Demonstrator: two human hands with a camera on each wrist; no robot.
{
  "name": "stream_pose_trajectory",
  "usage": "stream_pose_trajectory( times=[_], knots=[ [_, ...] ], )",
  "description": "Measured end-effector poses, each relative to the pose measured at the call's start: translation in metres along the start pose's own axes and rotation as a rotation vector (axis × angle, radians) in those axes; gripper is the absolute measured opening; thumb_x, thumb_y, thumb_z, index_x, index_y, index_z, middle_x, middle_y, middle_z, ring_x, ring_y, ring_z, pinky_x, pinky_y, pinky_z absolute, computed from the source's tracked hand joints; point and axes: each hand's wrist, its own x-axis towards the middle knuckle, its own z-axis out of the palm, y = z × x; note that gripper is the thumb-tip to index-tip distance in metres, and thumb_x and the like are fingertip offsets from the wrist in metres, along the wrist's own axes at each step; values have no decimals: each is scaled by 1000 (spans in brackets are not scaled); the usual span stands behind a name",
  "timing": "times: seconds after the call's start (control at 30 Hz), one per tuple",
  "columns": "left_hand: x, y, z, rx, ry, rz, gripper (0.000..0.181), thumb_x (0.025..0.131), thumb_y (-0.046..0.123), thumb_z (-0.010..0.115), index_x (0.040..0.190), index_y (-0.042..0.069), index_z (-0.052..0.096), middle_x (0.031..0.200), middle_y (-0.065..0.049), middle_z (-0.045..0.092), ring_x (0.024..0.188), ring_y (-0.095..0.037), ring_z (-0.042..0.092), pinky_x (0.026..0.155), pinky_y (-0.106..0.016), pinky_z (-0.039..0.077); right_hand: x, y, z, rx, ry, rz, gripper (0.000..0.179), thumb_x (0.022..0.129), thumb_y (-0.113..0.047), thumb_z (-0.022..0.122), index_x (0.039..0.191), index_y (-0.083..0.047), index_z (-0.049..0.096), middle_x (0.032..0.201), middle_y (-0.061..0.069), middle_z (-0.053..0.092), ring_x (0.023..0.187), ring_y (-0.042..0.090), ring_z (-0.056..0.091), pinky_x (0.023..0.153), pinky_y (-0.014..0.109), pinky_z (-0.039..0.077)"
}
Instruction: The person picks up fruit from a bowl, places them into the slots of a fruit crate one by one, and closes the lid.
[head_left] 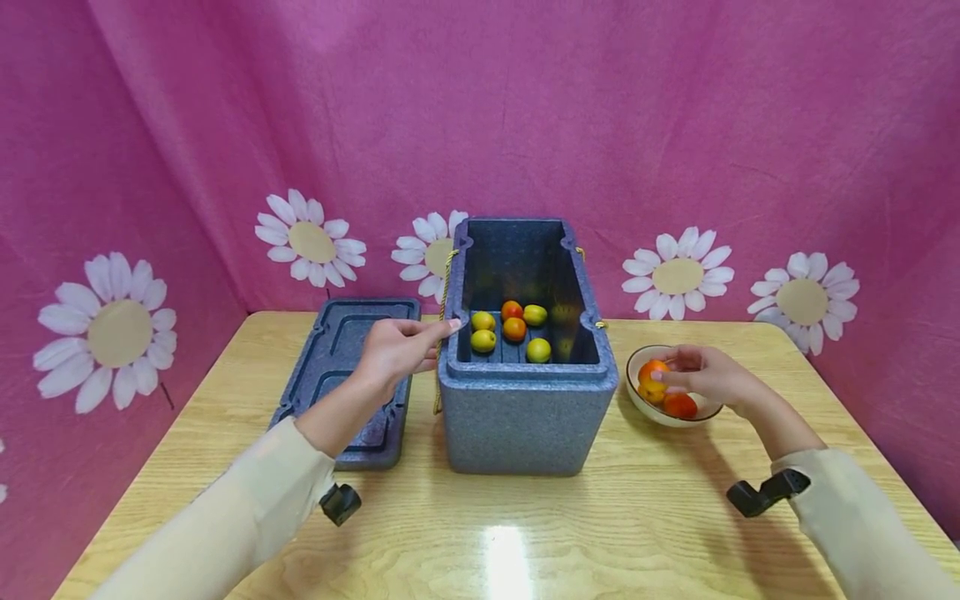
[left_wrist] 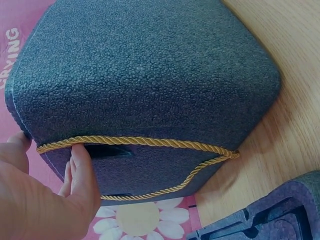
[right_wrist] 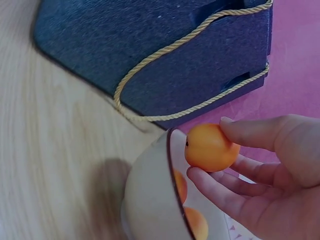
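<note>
My left hand grips the left wall of a grey foam box, thumb on the rim and fingers against the outside. In the left wrist view, those fingers touch the side beside a gold rope. Over on the right, my right hand pinches an orange apricot between thumb and fingers, at the mouth of a cream bowl with a dark rim. Other orange and red fruits lie in that bowl. Several yellow fruits and a few red-orange ones rest on the box floor.
The box's grey lid lies on the wooden table, left of the box and partly behind my left forearm. A pink cloth with white daisies hangs behind the table. Black wrist cameras are strapped to both sleeves.
</note>
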Motion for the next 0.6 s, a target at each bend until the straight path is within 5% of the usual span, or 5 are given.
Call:
stream_pose_trajectory(
  times=[0.6],
  knots=[
    [-1, 0, 0, -6, 1, 16, 50, 82, 43, 73, 112, 3, 66, 129, -9, 58, 112, -25, 65, 93, -35, 57, 11, -25, -7, 127, -23, -88, 51, 95, -15, 60, 133, 13, 41, 97, -11, 64, 87, 0, 65, 81, 21, 58]
  ],
)
